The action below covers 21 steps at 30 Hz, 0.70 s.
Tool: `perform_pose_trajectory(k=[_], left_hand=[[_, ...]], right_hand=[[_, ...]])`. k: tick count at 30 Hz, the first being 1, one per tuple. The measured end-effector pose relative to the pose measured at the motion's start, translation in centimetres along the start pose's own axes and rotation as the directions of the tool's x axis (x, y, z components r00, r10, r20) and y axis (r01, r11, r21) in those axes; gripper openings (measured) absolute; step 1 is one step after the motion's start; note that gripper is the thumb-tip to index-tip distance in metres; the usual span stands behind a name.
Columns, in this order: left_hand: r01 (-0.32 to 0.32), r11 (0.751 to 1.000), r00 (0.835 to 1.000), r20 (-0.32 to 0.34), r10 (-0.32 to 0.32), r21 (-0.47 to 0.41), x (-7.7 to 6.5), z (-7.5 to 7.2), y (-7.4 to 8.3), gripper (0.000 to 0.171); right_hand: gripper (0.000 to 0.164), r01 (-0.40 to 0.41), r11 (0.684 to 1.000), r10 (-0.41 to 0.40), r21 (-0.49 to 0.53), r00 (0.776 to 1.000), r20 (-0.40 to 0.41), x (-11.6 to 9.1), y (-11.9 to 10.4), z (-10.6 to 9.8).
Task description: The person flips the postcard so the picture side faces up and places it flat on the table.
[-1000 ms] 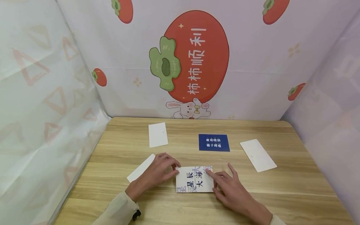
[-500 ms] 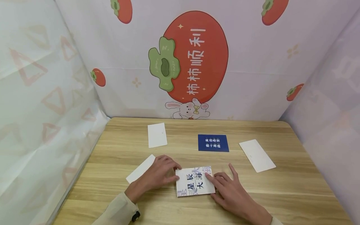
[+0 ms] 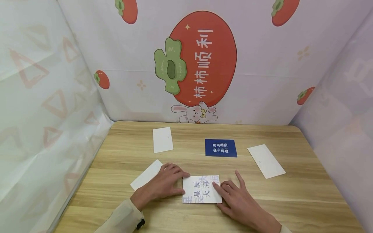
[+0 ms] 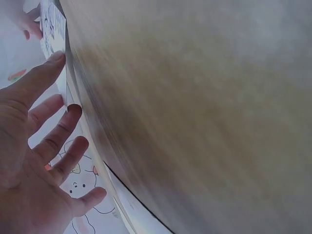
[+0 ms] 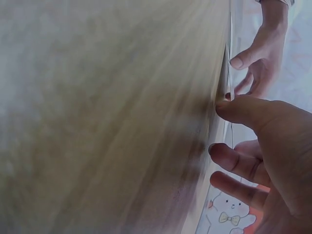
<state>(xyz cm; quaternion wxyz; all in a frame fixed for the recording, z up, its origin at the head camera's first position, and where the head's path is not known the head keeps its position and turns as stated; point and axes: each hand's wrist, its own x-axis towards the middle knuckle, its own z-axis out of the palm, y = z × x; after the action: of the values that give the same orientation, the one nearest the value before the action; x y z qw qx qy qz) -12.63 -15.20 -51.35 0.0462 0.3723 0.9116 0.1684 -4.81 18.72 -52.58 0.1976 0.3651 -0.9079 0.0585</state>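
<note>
Cards (image 3: 266,161) around lettered white card (image 3: 201,190); left hand (image 3: 161,183) partly hides one.

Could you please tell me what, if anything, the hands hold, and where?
The white printed card, by opposite edges: left hand at its left, right hand at its right, index finger on top.

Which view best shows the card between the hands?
The head view: nearly the whole printed card faces it. The left wrist view catches a slanted part; the right wrist view shows nothing clear of it.

printed card (image 3: 201,194) and lower-left white card (image 3: 146,175) partly hidden, right sleeve (image 3: 285,229) cropped
</note>
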Motion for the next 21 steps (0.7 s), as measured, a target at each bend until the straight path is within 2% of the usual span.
perform_pose_trajectory(k=[12, 21], left_hand=[[0.005, 1.000, 1.000, 0.026, -0.006, 0.014, 0.09, 0.02, 0.45, 0.058], [0.002, 0.999, 0.999, 0.035, -0.003, 0.035, 0.04, 0.02, 0.59, 0.058]], right_hand=[[0.065, -0.018, 1.000, 0.017, 0.016, 0.998, 0.058, -0.18, -0.17, -0.02], [0.059, 0.007, 1.000, -0.007, 0.007, 1.000, 0.017, -0.12, -0.17, 0.25]])
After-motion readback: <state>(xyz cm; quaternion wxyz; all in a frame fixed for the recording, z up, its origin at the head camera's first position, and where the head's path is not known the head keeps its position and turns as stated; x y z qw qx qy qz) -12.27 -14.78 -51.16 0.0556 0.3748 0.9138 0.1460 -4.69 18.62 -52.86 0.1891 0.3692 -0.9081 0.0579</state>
